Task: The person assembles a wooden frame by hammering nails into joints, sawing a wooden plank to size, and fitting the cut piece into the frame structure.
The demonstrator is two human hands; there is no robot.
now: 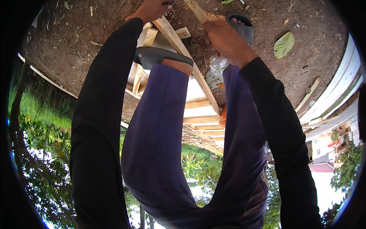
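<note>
Right hand grips a wooden strip slanting forward-left; left hand, left of the strip, holds a thin dark object.

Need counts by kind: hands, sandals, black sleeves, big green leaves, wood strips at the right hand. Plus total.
Hands: 2 (left, right)
Sandals: 2
Black sleeves: 2
Big green leaf: 1
Wood strip: 1
Total: 8

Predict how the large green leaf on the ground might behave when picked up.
The large green leaf would probably feel light for its size, being broad but seemingly thin. Its thin blade may also bend or tear if pinched hard. Rolling seems unlikely, since it lies fairly flat on the soil.
</note>
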